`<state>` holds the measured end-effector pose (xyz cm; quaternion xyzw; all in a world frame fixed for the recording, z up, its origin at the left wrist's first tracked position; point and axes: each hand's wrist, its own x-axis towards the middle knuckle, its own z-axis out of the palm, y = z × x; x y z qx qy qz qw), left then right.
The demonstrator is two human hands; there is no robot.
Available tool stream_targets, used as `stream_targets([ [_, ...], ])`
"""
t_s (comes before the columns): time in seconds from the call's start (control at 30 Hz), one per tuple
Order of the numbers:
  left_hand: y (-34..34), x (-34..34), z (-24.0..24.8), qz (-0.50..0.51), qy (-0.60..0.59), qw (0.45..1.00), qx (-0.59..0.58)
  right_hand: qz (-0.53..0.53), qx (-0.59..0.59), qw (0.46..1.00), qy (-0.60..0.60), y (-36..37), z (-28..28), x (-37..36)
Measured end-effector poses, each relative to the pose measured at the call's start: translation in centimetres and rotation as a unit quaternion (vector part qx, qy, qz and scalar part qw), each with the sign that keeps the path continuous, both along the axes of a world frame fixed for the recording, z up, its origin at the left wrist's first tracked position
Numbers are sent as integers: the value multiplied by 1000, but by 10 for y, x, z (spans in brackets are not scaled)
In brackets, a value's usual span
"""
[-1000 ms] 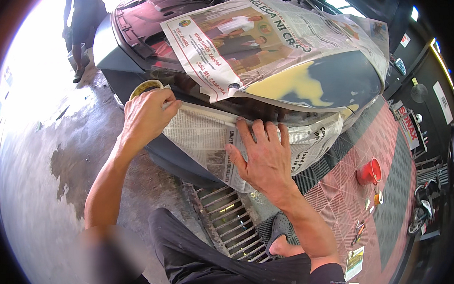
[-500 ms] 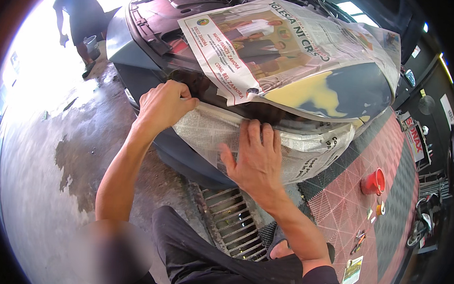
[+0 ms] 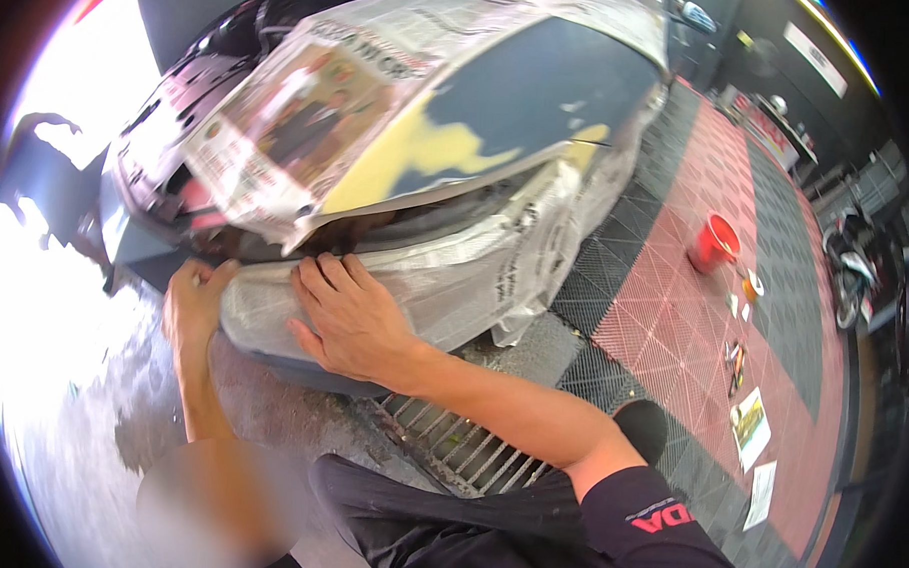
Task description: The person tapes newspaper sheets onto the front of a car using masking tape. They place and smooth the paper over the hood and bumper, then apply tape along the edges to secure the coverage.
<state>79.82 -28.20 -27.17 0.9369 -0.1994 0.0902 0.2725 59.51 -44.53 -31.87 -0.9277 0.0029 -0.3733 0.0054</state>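
A newspaper sheet [image 3: 454, 284] covers the car's front bumper below the dark headlight opening [image 3: 407, 222]. At its left end, my left hand [image 3: 191, 305] is closed, thumb and fingers pinching the sheet's upper corner. My right hand [image 3: 348, 320] lies on the sheet with fingers stretched out, their tips pressing along its upper edge. Above the opening is a grey fender panel [image 3: 541, 87] with yellow filler patches. More newspaper [image 3: 325, 109] drapes over the panel's far side and the engine bay edge.
A floor grate [image 3: 469, 445] lies below the bumper. On the red and grey floor tiles to the right stand a red bucket [image 3: 714, 243] and a tape roll [image 3: 753, 285], with tools [image 3: 735, 367] and papers [image 3: 751, 429] nearer. A person [image 3: 52, 185] is at the far left.
My view has swung to the right, so the car appears further left. Both hands stay at the sheet's upper edge, the left still pinching and the right still laid flat.
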Motion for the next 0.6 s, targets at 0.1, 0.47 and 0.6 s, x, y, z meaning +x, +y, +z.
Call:
stream_targets([
  [0.1, 27, 40, -54, -16, -145, 984, -106, 30, 33, 999, 30, -33, 13, -44],
  [0.47, 39, -104, -97, 48, 28, 885, -462, -43, -71, 996, 22, -177, 24, -147],
  [0.6, 48, -136, -124, 76, 12, 903, -422, -42, -100, 992, -59, -215, 42, -159],
])
